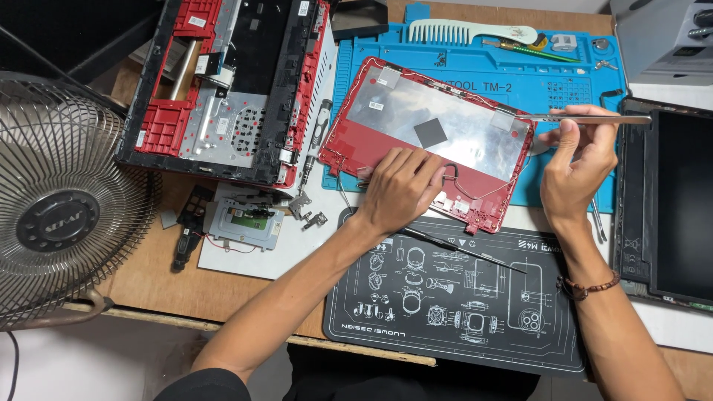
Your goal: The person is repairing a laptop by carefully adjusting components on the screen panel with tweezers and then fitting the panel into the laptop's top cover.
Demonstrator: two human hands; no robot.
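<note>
Fingers (416, 167) of the left hand (401, 189) are pressing flat, slightly spread, on the near edge of the red lid (431, 130), which is lying on the blue mat (475, 70). Right-hand (575, 167) fingers are pinching tweezers (594, 119) over the lid's right corner. Keeping the lid pinned and the tweezers low is probably steadying the work.

red lid shell (416, 141), silver foil | blue mat (475, 63) | black mat (460, 312), white diagrams

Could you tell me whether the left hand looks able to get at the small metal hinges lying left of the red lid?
Probably yes: the left hand rests on the red lid, and nothing lies between it and the hinges.
</note>
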